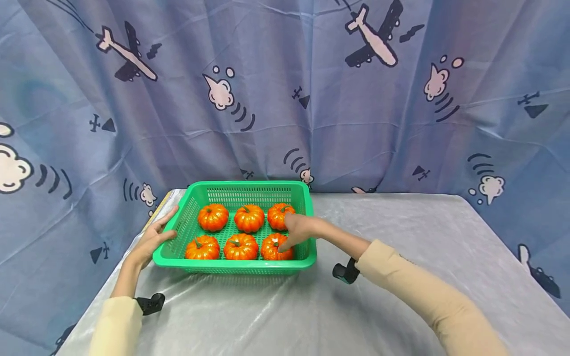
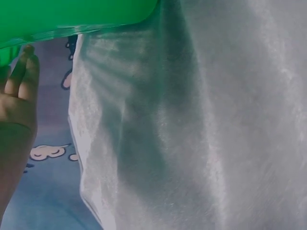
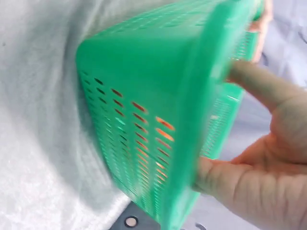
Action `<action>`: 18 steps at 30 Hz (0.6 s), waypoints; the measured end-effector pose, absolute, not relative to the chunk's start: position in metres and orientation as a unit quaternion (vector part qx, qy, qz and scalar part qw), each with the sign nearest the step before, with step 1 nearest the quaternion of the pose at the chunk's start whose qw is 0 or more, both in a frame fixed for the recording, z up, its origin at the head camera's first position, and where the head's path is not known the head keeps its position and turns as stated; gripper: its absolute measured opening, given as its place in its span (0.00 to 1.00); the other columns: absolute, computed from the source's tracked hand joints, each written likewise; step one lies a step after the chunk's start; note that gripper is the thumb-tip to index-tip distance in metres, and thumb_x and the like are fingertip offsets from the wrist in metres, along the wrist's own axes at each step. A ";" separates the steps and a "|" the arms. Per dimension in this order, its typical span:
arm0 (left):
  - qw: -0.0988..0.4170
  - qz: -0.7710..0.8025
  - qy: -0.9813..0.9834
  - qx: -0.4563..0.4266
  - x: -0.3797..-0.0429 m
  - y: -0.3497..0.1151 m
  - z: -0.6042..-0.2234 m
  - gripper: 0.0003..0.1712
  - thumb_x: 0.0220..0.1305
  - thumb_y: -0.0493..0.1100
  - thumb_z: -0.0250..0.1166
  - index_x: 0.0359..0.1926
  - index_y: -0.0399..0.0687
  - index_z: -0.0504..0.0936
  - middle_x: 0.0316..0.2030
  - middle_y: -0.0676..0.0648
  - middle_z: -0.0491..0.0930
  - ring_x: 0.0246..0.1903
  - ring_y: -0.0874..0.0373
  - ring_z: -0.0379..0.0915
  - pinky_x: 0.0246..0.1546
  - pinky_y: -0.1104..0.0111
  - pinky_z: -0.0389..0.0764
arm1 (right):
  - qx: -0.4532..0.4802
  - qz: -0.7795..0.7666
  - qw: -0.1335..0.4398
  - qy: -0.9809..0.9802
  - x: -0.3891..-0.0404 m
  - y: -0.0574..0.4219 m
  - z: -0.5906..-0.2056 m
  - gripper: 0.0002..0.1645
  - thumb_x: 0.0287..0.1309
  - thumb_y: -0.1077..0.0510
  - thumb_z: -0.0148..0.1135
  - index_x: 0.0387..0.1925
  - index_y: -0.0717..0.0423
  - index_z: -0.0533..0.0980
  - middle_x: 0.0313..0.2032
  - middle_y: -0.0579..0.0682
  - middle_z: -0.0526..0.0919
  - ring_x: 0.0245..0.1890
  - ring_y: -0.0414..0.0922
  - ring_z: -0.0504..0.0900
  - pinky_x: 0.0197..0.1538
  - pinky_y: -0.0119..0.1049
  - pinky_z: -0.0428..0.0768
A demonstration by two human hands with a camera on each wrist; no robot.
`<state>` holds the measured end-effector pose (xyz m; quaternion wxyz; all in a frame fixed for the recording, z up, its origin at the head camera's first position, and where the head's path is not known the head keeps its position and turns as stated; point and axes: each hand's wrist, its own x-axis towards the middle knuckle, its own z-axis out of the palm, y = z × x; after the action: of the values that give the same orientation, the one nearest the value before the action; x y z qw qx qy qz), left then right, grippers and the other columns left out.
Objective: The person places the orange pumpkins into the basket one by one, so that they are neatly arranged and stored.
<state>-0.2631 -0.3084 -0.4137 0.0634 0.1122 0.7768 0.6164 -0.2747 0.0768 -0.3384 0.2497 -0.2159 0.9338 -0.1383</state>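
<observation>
A green plastic basket [image 1: 236, 264] with slotted walls stands on the cloth-covered table. Inside are two rows of small orange pumpkins, among them a front right pumpkin [image 1: 270, 249] and a back right pumpkin [image 1: 277, 217]. My left hand [image 1: 151, 241] is at the basket's left side, fingers extended along the outside and thumb at the rim. In the left wrist view those fingers [image 2: 29, 79] look straight. Over the right rim reaches my right hand [image 1: 299, 230], thumb and fingers spread above the two right pumpkins. Whether it touches them is hidden.
A grey cloth [image 1: 401, 277] covers the table, extending right of the basket and in front of it. Behind hangs a blue curtain [image 1: 276, 99] printed with planes and clouds. Black wrist cameras sit on the left wrist [image 1: 151, 303] and right wrist [image 1: 346, 272].
</observation>
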 end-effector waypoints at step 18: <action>0.096 0.432 0.890 0.110 -0.274 -0.320 -0.376 0.40 0.75 0.57 0.39 0.75 0.51 0.30 0.73 0.37 0.25 0.69 0.30 0.24 0.60 0.31 0.41 | -0.152 -0.355 0.060 0.920 -0.263 0.213 -0.320 0.39 0.67 0.53 0.55 0.68 0.73 0.53 0.66 0.72 0.57 0.65 0.67 0.59 0.63 0.58 0.64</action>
<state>-0.2740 -0.3199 -0.3756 0.0957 0.1103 0.8899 0.4322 -0.2633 0.2129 -0.3199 0.0602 -0.1524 0.9203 -0.3553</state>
